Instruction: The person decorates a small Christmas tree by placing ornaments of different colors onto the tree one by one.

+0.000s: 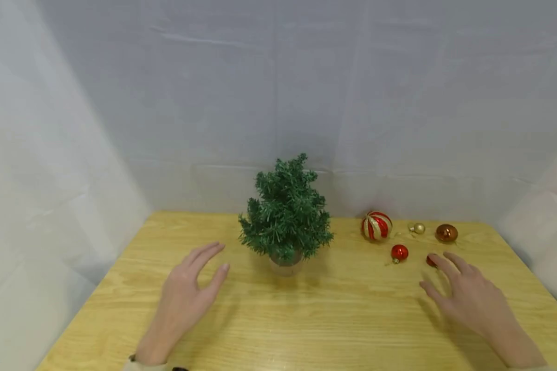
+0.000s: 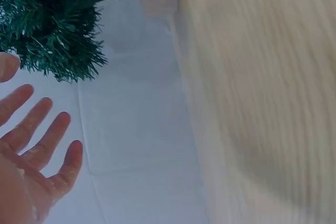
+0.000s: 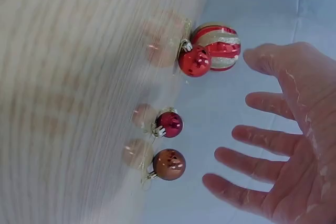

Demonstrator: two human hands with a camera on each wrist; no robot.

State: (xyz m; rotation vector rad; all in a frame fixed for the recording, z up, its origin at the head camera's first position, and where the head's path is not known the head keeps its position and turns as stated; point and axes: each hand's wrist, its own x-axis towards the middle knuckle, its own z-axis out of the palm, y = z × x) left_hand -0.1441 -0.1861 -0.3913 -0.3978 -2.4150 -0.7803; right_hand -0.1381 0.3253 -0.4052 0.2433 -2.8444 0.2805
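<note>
A small green artificial Christmas tree (image 1: 285,208) stands upright in a pot at the middle of the table. To its left, my left hand (image 1: 185,291) is raised with fingers spread, holding nothing; the left wrist view shows the tree (image 2: 50,27) beyond the fingertips. On the right, my right hand (image 1: 473,296) hovers with loosely bent fingers and an empty palm. Its fingertips overlap a dark red bauble (image 1: 431,259) in the head view. Around it lie a bright red bauble (image 1: 399,252), a striped red and gold ball (image 1: 377,226), a small gold bauble (image 1: 419,228) and a copper-brown bauble (image 1: 446,233).
The wooden table (image 1: 315,330) has a back edge close to a white cloth backdrop (image 1: 278,93). More white cloth (image 1: 32,206) hangs at the left and right sides. Thin gold hanging loops lie by the baubles.
</note>
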